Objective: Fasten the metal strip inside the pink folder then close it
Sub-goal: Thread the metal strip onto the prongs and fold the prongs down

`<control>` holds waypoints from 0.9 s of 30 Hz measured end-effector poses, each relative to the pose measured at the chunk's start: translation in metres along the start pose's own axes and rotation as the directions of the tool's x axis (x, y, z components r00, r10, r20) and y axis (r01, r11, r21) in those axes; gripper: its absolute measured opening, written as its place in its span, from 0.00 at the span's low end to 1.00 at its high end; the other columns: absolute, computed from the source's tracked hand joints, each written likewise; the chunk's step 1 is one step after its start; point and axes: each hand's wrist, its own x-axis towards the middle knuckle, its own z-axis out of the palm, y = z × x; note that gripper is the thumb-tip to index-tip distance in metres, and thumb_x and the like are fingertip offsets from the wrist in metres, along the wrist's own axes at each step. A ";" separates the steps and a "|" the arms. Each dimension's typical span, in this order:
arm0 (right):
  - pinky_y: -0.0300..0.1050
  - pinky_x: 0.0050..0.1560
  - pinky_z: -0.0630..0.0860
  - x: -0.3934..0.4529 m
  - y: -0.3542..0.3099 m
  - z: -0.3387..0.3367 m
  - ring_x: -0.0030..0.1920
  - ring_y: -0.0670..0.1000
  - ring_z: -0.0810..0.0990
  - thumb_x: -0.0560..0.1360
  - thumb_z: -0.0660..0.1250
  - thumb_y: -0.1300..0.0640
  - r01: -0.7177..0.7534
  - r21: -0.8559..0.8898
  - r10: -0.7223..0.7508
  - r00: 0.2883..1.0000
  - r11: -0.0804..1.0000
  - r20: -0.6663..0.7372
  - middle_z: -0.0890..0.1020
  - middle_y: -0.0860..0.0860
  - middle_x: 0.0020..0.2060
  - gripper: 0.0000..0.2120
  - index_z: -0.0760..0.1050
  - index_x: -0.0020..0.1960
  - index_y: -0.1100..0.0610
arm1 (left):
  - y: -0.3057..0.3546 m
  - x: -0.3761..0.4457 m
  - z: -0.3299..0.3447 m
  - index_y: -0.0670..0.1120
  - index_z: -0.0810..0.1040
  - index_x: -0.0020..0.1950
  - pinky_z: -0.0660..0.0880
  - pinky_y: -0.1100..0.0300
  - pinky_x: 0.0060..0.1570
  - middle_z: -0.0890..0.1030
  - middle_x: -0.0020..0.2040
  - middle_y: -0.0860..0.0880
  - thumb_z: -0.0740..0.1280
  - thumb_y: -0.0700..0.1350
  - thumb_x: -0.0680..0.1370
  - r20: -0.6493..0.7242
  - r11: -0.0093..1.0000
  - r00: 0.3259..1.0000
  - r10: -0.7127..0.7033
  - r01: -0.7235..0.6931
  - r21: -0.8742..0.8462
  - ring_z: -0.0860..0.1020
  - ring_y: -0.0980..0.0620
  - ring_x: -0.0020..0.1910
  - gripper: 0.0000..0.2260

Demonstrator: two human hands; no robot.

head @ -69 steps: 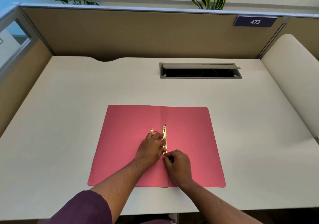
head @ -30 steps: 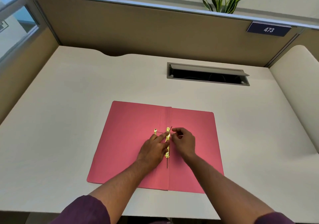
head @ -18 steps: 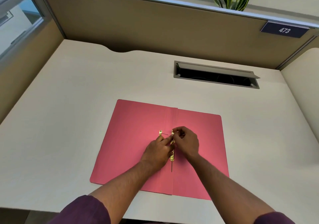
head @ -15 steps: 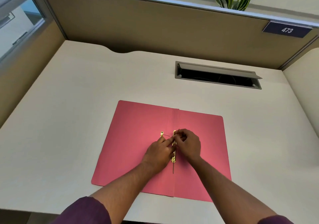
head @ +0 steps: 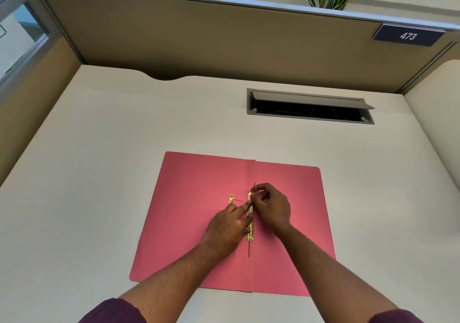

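Right hand shifted to metal strip top; left hand beside.

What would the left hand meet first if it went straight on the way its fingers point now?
Almost at once, the right hand: the left hand points up and to the right along the metal strip, and its fingers look nearly touching the other's. Depth is unclear.
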 end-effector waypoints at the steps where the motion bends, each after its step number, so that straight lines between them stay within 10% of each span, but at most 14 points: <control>1: 0.44 0.38 0.80 0.002 0.000 -0.001 0.36 0.42 0.83 0.73 0.73 0.48 -0.009 0.004 0.009 1.000 1.000 0.013 0.85 0.42 0.36 0.04 0.82 0.47 0.41 | -0.001 0.000 0.001 0.48 0.80 0.64 0.78 0.54 0.54 0.72 0.72 0.48 0.68 0.49 0.76 0.004 1.000 1.000 0.003 -0.003 0.005 0.77 0.46 0.57 0.16; 27: 0.57 0.48 0.86 0.006 0.001 -0.006 0.37 0.50 0.88 0.78 0.71 0.59 -0.101 0.282 0.084 0.994 0.954 0.071 0.87 0.51 0.38 0.04 0.80 0.49 0.51 | 0.003 -0.008 0.005 0.52 0.71 0.71 0.73 0.55 0.60 0.62 0.78 0.55 0.60 0.51 0.80 0.013 0.998 0.998 -0.061 0.061 -0.032 0.70 0.50 0.60 0.19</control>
